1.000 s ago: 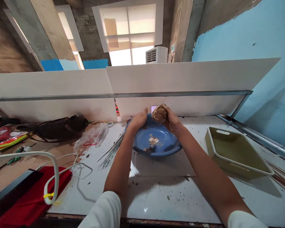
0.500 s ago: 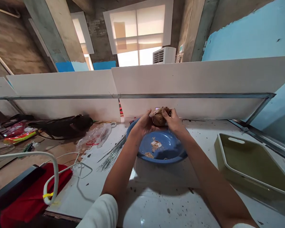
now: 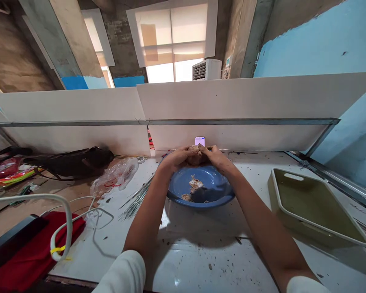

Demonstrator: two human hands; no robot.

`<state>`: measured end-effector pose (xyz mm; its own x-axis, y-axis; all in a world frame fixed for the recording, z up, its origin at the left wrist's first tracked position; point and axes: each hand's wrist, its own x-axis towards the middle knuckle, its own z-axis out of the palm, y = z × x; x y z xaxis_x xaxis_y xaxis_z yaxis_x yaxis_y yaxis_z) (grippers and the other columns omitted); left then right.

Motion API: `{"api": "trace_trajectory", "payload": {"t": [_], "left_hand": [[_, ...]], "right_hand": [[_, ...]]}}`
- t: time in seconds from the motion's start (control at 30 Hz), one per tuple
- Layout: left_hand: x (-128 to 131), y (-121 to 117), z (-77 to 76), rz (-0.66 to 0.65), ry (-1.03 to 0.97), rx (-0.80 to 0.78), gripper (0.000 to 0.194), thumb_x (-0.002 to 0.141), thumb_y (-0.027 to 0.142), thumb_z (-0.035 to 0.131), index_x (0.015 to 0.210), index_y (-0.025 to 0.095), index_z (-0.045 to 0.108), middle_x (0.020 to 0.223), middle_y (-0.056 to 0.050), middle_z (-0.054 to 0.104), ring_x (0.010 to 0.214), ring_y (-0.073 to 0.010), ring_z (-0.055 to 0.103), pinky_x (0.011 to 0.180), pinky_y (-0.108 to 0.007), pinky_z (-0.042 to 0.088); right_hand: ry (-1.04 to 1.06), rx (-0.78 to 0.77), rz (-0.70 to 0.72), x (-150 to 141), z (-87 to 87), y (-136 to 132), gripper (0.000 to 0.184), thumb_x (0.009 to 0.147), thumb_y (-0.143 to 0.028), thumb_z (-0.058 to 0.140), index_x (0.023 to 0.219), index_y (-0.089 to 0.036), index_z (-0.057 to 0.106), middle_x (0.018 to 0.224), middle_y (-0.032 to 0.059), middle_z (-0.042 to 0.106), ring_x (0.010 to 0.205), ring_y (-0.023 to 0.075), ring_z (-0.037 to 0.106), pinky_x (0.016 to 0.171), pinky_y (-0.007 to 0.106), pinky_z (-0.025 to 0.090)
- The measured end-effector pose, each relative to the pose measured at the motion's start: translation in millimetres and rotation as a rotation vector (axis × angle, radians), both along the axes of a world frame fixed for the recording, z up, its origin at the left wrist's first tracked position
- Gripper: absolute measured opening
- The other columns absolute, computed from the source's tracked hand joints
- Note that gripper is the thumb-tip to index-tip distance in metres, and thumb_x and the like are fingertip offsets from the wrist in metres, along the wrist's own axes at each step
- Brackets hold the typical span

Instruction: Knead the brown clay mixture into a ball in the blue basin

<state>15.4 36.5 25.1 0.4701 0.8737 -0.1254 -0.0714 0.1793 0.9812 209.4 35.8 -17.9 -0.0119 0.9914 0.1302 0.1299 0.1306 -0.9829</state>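
Observation:
Between my two hands is a rough brown clay-like lump (image 3: 196,158), held over the far part of a blue basin (image 3: 210,185). My left hand (image 3: 179,158) is closed round the lump's left side. My right hand (image 3: 215,156) grips its right side, with the thumb on top. Inside the basin lie a whitish-brown scrap (image 3: 196,184) and a small crumbly piece (image 3: 186,197). The undersides of the lump and most fingertips are hidden. A lit phone (image 3: 199,141) stands upright just behind the hands, against the white board.
A green rectangular tub (image 3: 317,203) sits at the right. Left of the basin lie thin wires or stalks (image 3: 137,199), a clear plastic bag (image 3: 117,175) and a black bag (image 3: 76,160). A white cable (image 3: 68,224) loops over red cloth (image 3: 33,248). Dark crumbs dot the table.
My hands have lowered slightly with the lump, and my left hand has turned over to wrap its side. More of the phone shows. The whole view has shifted a little.

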Motion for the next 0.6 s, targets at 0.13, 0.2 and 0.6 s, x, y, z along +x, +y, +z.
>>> {"api": "trace_trajectory", "payload": {"t": [0.13,0.2,0.6], "left_hand": [[-5.0,3.4,-3.5,-0.086,0.111,0.102,0.04,0.084,0.032,0.101,0.114,0.018,0.079,0.101,-0.008,0.081,0.087,-0.0216,0.079,0.079,-0.036,0.069],[-6.8,5.5,-5.3,-0.095,0.159,0.142,0.046,0.082,0.036,0.103,0.116,0.018,0.078,0.101,-0.007,0.081,0.084,-0.0212,0.079,0.079,-0.035,0.069],[-4.1,1.0,-5.0,-0.019,0.269,0.181,0.051,0.076,0.022,0.105,0.115,0.016,0.073,0.093,-0.004,0.082,0.079,-0.0234,0.08,0.073,-0.038,0.072]], "right_hand": [[0.093,-0.152,0.138,2.3,8.3,-8.4,0.059,0.091,-0.073,0.088,0.107,-0.019,0.073,0.102,0.0154,0.084,0.083,0.0276,0.079,0.07,0.04,0.072],[0.068,-0.146,0.179,3.0,9.0,-9.3,0.055,0.092,-0.07,0.089,0.097,-0.017,0.074,0.09,0.0128,0.082,0.073,0.0236,0.076,0.066,0.035,0.07],[-0.409,0.173,-0.009,8.2,1.6,2.8,0.042,0.096,-0.054,0.086,0.112,-0.016,0.08,0.105,0.0117,0.088,0.09,0.0254,0.079,0.072,0.029,0.058]]}}
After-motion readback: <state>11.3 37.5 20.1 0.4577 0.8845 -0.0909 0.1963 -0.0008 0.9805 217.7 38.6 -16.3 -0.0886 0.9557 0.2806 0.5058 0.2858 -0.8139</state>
